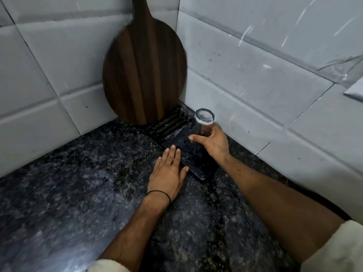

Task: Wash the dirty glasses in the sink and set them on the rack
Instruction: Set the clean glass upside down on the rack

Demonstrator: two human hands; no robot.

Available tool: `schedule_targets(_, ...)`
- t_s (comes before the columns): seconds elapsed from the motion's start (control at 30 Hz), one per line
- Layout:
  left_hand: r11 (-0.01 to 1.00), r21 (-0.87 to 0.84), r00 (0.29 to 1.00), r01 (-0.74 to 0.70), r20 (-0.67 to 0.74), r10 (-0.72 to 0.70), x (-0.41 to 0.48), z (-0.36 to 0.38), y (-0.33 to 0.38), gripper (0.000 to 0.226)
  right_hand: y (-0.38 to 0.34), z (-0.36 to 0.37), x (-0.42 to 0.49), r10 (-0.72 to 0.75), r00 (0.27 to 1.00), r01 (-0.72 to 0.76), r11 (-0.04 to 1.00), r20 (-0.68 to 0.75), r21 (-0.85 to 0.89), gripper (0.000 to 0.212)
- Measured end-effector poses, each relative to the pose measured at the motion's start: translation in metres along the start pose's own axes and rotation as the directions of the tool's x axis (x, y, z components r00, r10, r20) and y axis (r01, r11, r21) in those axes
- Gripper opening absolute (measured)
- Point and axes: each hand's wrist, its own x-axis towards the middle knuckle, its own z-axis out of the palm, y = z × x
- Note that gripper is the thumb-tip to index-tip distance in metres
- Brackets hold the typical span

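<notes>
Glass, base up and tilted, sits in our right grip, curled round it, over the rack; left grip spread flat on its edge.

Rack on counter; board behind it, leaning on wall; glass inverted above rack, right of board.

Wooden board: handle top cut off by upper edge of frame. Glass: bit blurry, lower part hidden behind right hand, so cannot tell if it touches rack. Rack: far corner hidden behind board, near edge under left hand. Left sleeve and right sleeve: cut off at bottom edge. Grey thing at right edge: cut off, cannot tell what it is.
</notes>
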Motion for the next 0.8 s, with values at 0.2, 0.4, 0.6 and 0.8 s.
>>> schedule_targets(0.2,0.996,-0.087,1.0,0.0,0.027,0.003,0.001,-0.004,-0.003,0.064,-0.01,-0.005,-0.006,-0.027,0.999,0.031,0.991,0.038,-0.128,0.069)
schedule_targets(0.4,0.99,-0.141,0.984,0.023,0.178,0.002,0.005,-0.022,-0.008,0.068,-0.021,-0.03,-0.022,-0.012,0.996,0.037,0.959,0.091,-0.28,0.082)
schedule_targets(0.6,0.963,-0.251,0.995,0.094,0.049,-0.084,-0.029,-0.044,0.012,0.051,-0.026,-0.083,-0.077,0.012,0.988,0.031,0.963,0.157,-0.266,0.058)
schedule_targets(0.8,0.886,-0.453,0.989,0.103,-0.047,-0.139,-0.102,-0.054,0.064,0.025,-0.035,-0.143,-0.173,-0.117,0.967,0.17,0.959,0.228,-0.228,0.011)
